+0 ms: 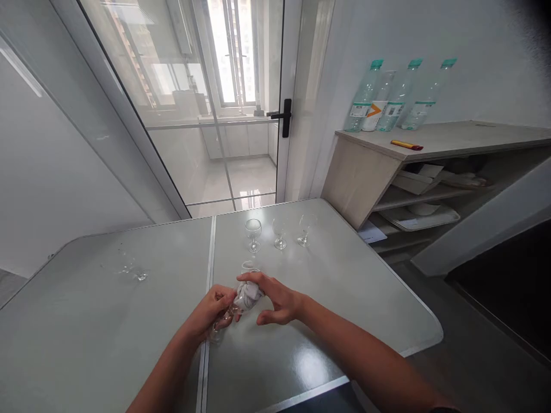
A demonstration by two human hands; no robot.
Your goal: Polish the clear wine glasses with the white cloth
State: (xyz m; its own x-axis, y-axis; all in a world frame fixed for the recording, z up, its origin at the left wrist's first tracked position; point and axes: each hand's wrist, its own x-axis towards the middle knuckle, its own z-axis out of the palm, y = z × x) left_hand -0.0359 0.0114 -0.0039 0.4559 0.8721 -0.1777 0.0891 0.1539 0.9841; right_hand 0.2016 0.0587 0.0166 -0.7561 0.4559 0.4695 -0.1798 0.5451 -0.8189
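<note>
My left hand (217, 307) is closed around the stem of a small clear wine glass (241, 305), which tilts with its foot toward me and to the left. A crumpled white cloth (249, 291) fills the glass's bowl. Over the cloth, my right hand (275, 295) has its fingers stretched out and its thumb apart. Its fingertips are by the cloth's far side; whether they touch it I cannot tell. Just behind stands another glass (248, 265), partly hidden by my fingers. Farther back, three stemmed glasses stand in a row: one (253, 230), another (280, 235) and a third (305, 230).
On the left half of the grey-white table (86, 332), more clear glassware (124, 267) lies, hard to make out. Green-capped plastic bottles (391, 112) and a yellow-red cutter (407, 145) rest on the wooden shelf unit (370, 166). Beyond the table is a glass door (241, 137).
</note>
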